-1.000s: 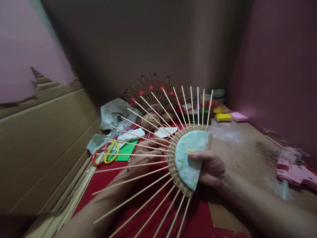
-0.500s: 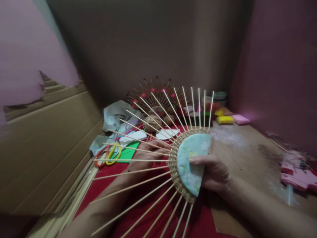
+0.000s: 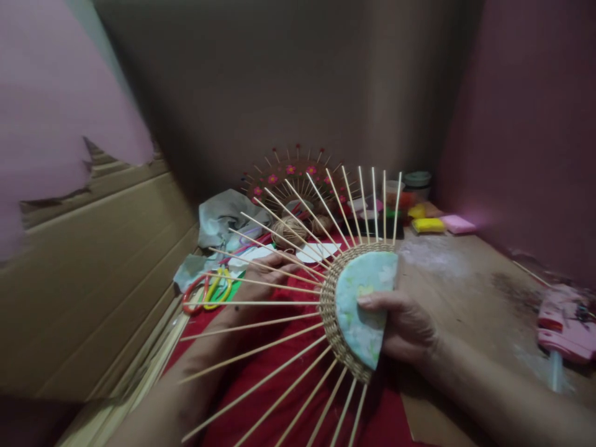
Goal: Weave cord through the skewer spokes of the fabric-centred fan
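A half-round woven fan point(image 3: 331, 292) stands tilted before me, its thin wooden sticks spreading up, left and down. Pale blue floral fabric point(image 3: 354, 279) covers its half-disc centre, edged by a braided natural-fibre band. My right hand point(image 3: 403, 326) grips the straight side, thumb on the fabric and the other fingers behind it. Beyond the sticks on the left lies my left hand point(image 3: 267, 270), low over the red cloth point(image 3: 279, 366) beside white paper pieces point(image 3: 316, 251). Its fingers look stretched out, though sticks partly cover them.
Scissors point(image 3: 218, 288) with red and yellow handles lie left, near balls of twine point(image 3: 288, 231). Behind stands a flower-decorated fan-shaped piece point(image 3: 274, 177). Yellow point(image 3: 428, 225) and pink packets point(image 3: 459, 224) sit back right; a pink glue gun point(image 3: 565, 326) lies right. Cardboard point(image 3: 107, 285) walls the left side.
My left hand has shifted slightly left and away, over the green sheet. The fan stays in my right hand at nearly the same angle. The whole view has moved slightly.
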`<state>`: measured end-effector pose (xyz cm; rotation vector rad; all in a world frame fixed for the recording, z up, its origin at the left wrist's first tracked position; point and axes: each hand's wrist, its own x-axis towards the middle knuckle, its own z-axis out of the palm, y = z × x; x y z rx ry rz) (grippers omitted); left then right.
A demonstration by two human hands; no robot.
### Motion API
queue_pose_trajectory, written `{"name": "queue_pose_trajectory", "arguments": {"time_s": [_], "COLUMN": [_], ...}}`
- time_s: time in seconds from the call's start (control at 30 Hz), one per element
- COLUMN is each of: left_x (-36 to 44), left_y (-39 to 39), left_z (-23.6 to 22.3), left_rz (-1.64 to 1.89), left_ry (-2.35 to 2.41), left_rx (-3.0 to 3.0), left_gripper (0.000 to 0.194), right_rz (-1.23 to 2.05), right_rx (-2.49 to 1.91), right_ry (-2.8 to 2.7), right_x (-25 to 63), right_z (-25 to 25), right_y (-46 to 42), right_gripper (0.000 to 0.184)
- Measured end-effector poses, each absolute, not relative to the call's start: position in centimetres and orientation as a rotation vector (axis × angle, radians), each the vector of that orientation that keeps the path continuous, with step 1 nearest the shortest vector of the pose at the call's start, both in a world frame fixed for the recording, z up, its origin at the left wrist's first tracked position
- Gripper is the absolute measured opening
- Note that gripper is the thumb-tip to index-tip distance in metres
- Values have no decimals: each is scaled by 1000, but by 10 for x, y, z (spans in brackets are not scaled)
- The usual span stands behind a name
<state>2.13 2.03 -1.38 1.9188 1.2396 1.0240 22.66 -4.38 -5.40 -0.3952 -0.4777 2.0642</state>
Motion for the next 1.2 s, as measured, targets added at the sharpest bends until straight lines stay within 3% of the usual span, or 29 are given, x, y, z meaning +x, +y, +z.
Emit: {"name": "queue_pose_trajectory", "arguments": {"time_s": [0.33,0.5,0.7,0.97,1.2], "left_x": [-27,-44,-53,-57,-54], "left_y": [56,67,67,72,77], "left_z": [-14,-11,-4,-10,-22], "left_rz": [962,1109,1318,1533,1383], "left_ry": [1301,1450,1495,1487,1510], "left_rx": [1959,1853,1838,1810,1921], "left_gripper": [19,26,18,33,33], "right_rz": [2068,2064,2056,2073,2169], "right_rx": [-464,-513,-573,-597,-485], "right_ry": [-378,-316,-230,-238,-351], "right_x": [226,225,223,223,225], "right_z": [-50,-46,-44,-48,-52], "right_y": [-42,-42,-42,-42,-42], "right_gripper": [22,18,20,19,18]}}
